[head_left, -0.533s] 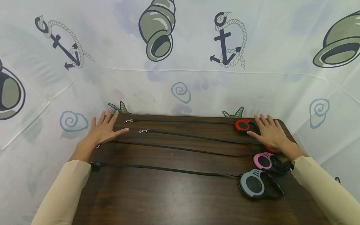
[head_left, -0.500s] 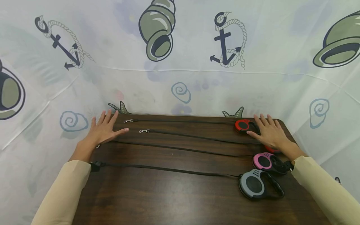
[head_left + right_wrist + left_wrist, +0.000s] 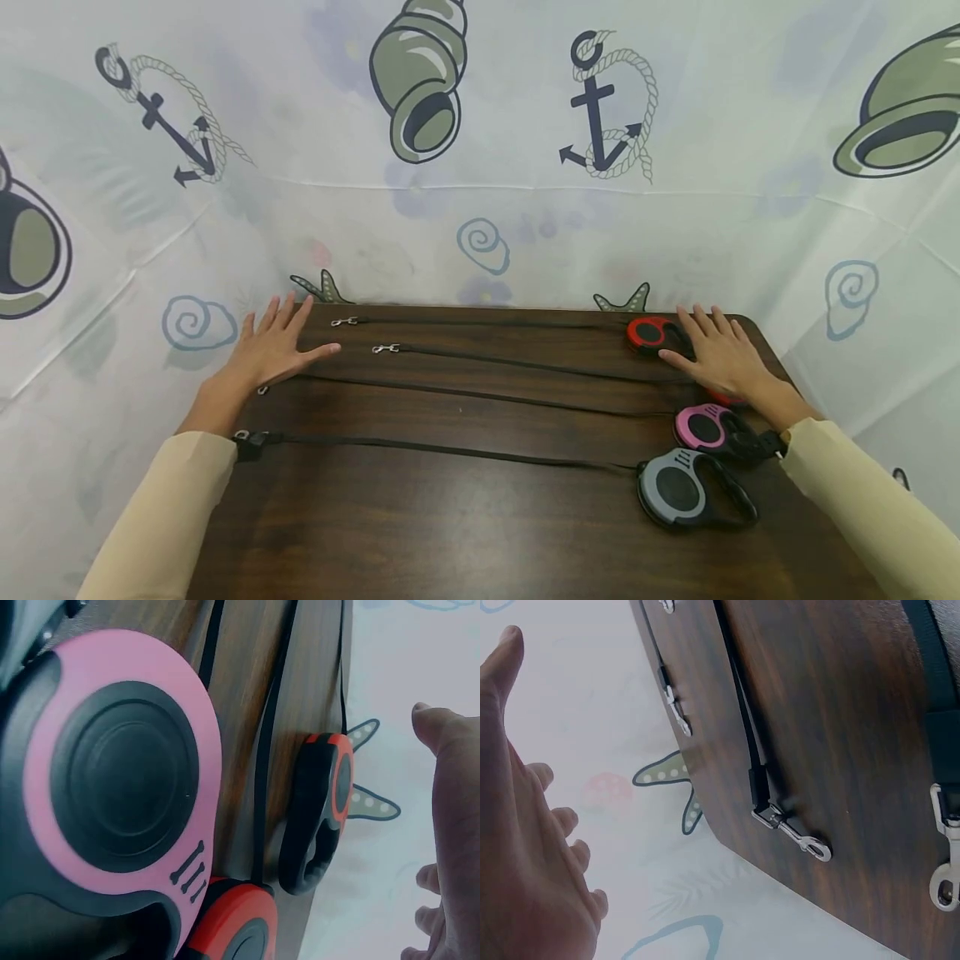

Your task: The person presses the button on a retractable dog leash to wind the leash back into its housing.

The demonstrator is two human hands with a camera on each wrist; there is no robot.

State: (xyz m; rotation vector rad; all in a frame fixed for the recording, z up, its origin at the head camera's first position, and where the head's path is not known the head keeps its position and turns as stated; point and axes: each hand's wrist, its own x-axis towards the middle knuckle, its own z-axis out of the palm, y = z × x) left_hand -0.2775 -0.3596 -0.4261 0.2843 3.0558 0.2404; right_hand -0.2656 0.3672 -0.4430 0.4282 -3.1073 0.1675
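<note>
Red retractable leash casings (image 3: 649,335) are flanked at centre right by the flat, spread right hand (image 3: 722,357), which grips nothing; the left hand (image 3: 272,350) lies splayed at centre left. Hard, light shells are best gripped by the handle loop.

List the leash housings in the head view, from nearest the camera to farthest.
Grey leash housing → pink leash housing → red leash housing under the right hand, only its edge showing → far red leash housing by the table's back edge.
</note>
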